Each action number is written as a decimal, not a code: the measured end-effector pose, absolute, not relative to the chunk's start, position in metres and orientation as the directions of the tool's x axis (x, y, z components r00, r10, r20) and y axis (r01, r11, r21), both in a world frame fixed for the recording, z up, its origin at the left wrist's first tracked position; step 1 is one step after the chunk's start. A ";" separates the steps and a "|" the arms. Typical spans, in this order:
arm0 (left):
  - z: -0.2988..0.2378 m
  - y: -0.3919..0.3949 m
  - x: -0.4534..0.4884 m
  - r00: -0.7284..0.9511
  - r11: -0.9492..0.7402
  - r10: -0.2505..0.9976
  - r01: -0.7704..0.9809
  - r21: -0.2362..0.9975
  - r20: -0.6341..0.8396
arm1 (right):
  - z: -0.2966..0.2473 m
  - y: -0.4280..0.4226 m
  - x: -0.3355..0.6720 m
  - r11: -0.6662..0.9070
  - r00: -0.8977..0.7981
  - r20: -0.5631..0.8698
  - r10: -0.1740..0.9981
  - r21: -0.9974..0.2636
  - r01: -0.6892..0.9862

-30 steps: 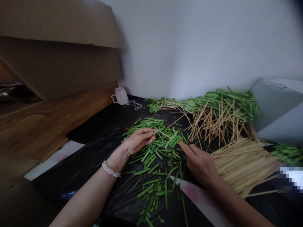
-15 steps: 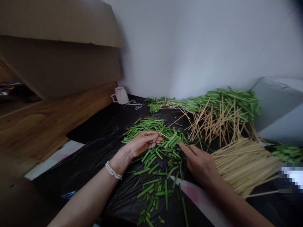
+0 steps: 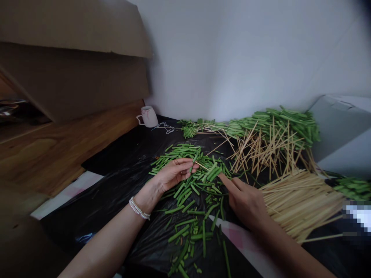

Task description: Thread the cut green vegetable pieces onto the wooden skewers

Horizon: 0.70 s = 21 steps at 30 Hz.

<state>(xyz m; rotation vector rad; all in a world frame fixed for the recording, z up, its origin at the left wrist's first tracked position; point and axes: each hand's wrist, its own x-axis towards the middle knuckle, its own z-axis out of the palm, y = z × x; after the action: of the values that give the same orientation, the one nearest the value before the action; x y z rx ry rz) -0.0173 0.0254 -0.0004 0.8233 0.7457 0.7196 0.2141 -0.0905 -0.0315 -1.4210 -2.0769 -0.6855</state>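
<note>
My left hand (image 3: 174, 173), with a beaded bracelet at its wrist, pinches a short green stalk piece (image 3: 195, 157) at the tip of a thin wooden skewer (image 3: 201, 165). Several cut green stalk pieces (image 3: 213, 172) sit side by side across that skewer. My right hand (image 3: 246, 199) is closed round its other end, the index finger stretched along it against the threaded pieces; the palm hides the rest. Under and around both hands lies a loose heap of cut green stalks (image 3: 181, 152), which look like garlic scapes or long beans.
Bare skewers (image 3: 304, 200) lie in a thick pile at the right. Loaded skewers (image 3: 275, 131) are stacked along the wall. A mug (image 3: 148, 116) stands at the back left near some string (image 3: 165, 127). A cardboard box (image 3: 72, 77) rises at the left. Black plastic (image 3: 116, 154) covers the surface.
Almost nothing differs. My left fingers have shifted very slightly at the skewer tip with the stalk piece; my right hand keeps its place.
</note>
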 end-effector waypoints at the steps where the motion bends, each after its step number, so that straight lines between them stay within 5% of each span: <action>1: 0.000 0.025 -0.017 0.534 0.484 0.793 -0.263 0.834 -0.292 | -0.032 -0.090 0.214 0.318 -0.307 0.671 0.675 0.111 0.942; 21: 0.003 0.016 -0.010 0.444 0.379 0.857 -0.197 0.904 -0.262 | -0.037 -0.092 0.212 0.379 -0.318 0.653 0.688 0.050 0.924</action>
<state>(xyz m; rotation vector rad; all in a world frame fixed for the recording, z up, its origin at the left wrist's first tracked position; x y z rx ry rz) -0.0102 0.0165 0.0028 0.9380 0.8499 0.7879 0.2116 -0.0917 -0.0366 -1.3820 -2.1031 -0.5742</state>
